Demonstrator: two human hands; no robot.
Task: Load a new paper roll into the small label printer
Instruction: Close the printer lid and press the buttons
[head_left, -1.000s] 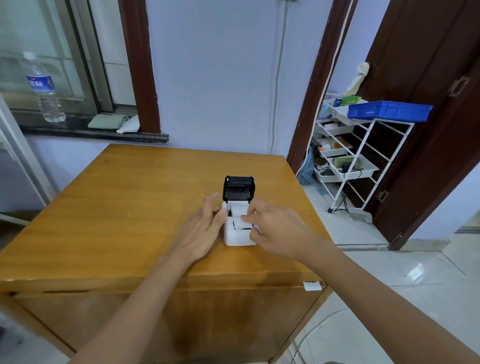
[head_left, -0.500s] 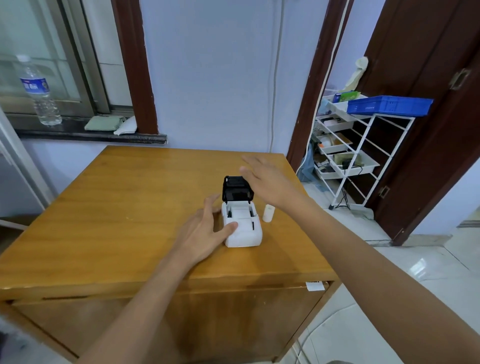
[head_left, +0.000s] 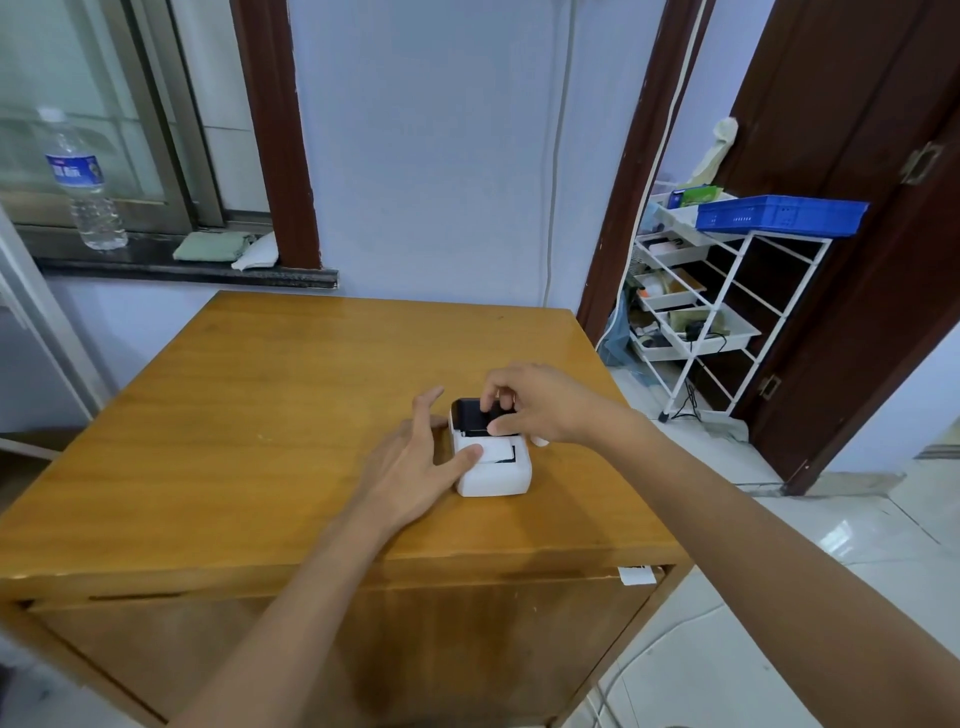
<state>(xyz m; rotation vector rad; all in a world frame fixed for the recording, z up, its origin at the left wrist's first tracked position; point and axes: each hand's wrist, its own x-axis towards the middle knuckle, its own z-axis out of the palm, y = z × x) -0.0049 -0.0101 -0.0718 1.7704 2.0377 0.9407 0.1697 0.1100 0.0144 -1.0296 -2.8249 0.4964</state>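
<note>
Pale blue walls stood behind a wooden worktop (head_left: 260, 415), with a water bottle (head_left: 85, 182) on the windowsill at far left and a white rack (head_left: 727, 291) by the door at right. Going left to right across the worktop: the left hand (head_left: 415, 467) lay flat beside the printer (head_left: 491, 452), fingers (head_left: 428, 402) spread, thumb pressed to the white body to steady it. The printer sat right of centre, toward the near edge: a small white box with a black lid (head_left: 475, 415) at its far end and a white paper-like patch showing in the opening just below the lid. The right hand (head_left: 540, 402) reached over the lid, its fingers (head_left: 491, 400) curled and pinching the lid's edges. A small white object (head_left: 540, 441), possibly the roll, peeked out just beside the printer under that wrist; too hidden to be sure.

Risks, as I judged them: the lid could snap down crooked or catch the paper if pushed unevenly, and the light printer could skid if the left thumb eased off. The wrist could also knock the white object off the nearby edge.
</note>
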